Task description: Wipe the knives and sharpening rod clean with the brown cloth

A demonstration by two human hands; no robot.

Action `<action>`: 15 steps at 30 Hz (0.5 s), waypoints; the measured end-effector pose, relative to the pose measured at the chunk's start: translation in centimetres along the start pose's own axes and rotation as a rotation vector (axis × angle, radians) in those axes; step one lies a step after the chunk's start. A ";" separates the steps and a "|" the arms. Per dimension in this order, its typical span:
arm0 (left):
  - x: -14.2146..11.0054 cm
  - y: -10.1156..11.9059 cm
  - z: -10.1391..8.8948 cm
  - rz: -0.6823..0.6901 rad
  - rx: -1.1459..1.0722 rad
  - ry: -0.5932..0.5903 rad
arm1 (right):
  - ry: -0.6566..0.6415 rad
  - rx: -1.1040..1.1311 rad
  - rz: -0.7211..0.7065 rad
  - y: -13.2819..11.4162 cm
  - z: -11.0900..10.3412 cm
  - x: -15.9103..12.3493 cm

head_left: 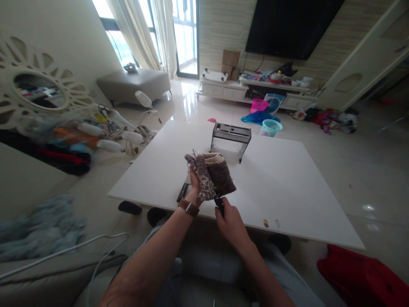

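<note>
My left hand [194,181] is closed around a brown, mottled fuzzy cloth [223,172], folded and held above the table. My right hand [230,219] grips the black handle of a knife [219,204] just below the cloth. Most of the blade is hidden in the folds, and a thin silvery tip shows at the cloth's upper left. Beyond the hands, a dark-framed knife block [231,136] with clear sides and slots in its top stands on the white table [277,183].
A flat dark-edged item [182,192] lies by my left wrist. Two small items, one a yellowish piece [266,222], lie near the table's front edge. A lamp with several white shades [132,136] stands left of the table. A mint basket [271,127] sits on the floor behind it.
</note>
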State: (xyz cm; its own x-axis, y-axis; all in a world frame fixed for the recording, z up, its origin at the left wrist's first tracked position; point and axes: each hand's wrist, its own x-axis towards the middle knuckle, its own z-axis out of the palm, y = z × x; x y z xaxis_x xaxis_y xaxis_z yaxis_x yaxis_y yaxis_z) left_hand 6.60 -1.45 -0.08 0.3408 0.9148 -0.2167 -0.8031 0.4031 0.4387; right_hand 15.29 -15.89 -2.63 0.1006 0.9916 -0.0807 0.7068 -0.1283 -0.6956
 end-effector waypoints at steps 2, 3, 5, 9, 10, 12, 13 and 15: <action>0.4 -0.3 -0.8 -0.018 -0.004 0.000 | 0.002 0.000 -0.004 0.0 0.0 0.0; 0.6 -0.4 -1.2 -0.024 -0.014 0.006 | 0.004 -0.001 -0.005 0.1 0.0 0.0; 1.0 -0.5 -1.9 -0.024 -0.024 0.017 | 0.008 0.000 -0.006 0.2 0.1 0.1; 1.5 -0.6 -2.6 -0.005 0.006 -0.007 | 0.003 0.002 -0.011 0.3 0.0 0.1; 1.5 -0.6 -2.6 -0.005 0.008 -0.019 | 0.003 0.000 -0.011 0.2 0.0 0.1; 1.5 -0.7 -2.6 -0.014 0.001 -0.032 | 0.003 -0.004 -0.009 0.2 0.0 0.1; 1.5 -0.7 -2.5 -0.019 -0.004 -0.032 | 0.004 -0.003 -0.008 0.1 0.0 0.1; 1.5 -0.7 -2.4 -0.009 0.000 -0.034 | 0.006 0.000 -0.011 0.1 0.0 0.0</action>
State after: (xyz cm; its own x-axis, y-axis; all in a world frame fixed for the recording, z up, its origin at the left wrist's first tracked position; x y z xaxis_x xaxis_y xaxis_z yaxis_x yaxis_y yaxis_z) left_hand 6.47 -0.37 -2.79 0.3645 0.9113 -0.1914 -0.7996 0.4117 0.4372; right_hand 15.40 -15.87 -2.68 0.0969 0.9929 -0.0692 0.7076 -0.1176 -0.6968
